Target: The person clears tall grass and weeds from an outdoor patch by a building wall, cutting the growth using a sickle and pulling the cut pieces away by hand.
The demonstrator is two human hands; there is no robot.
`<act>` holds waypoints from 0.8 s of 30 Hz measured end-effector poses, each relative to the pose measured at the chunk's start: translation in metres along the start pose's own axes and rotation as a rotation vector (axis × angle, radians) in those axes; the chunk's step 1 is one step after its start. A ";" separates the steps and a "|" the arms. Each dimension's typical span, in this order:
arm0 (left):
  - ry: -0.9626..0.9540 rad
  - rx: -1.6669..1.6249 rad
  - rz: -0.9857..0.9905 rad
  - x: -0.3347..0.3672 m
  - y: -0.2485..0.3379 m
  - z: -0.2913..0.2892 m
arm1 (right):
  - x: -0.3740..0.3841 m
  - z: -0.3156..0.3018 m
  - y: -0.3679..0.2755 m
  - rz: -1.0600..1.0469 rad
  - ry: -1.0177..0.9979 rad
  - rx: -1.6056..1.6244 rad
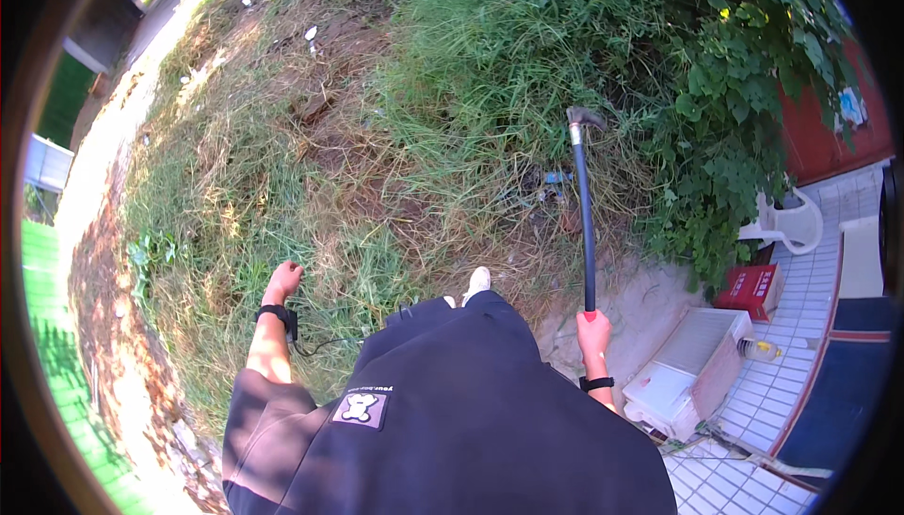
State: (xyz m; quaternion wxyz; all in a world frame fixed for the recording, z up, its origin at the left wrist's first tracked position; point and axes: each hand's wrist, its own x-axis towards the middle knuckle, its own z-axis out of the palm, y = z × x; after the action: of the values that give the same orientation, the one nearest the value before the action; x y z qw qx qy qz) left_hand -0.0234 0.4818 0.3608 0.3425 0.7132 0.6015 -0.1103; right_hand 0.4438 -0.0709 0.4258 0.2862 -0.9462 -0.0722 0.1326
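My right hand [593,334] is closed around the red lower end of a long-handled sickle-like tool [586,218]. Its dark blue shaft points away from me, with a silver collar below a short dark head. That head lies against the tall green grass [508,63], and its edge is partly lost among the stems. My left hand [284,281] hangs over the low grass on the left, fingers curled in, with nothing visible in it. Both wrists wear black bands. Between my hands is dry, flattened grass [348,167] on brown soil.
Leafy vines [725,91] crowd the right side. By them stand a white plastic chair [791,223], a red box [750,291] and a white, box-shaped appliance [687,369] near a tiled surface [800,308]. A bright dirt path [113,176] runs along the left. My pale shoe [479,281] shows ahead.
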 end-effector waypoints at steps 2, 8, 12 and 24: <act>-0.025 0.017 0.021 -0.003 0.000 0.004 | 0.004 0.006 0.009 0.075 -0.101 -0.032; -0.157 0.170 -0.058 -0.033 -0.020 -0.011 | -0.004 0.045 0.057 0.160 -0.177 0.008; -0.175 0.048 -0.170 -0.044 0.039 0.005 | 0.021 0.046 0.075 0.271 -0.235 0.110; -0.033 0.406 0.296 0.025 0.231 -0.007 | 0.077 0.052 0.067 0.198 -0.067 0.293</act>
State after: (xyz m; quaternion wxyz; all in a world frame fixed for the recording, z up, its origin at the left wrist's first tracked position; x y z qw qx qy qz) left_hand 0.1972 0.4959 0.4341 0.2144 0.8457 0.4505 -0.1893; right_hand 0.5058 -0.0825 0.3309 0.4041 -0.8919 0.0319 0.2004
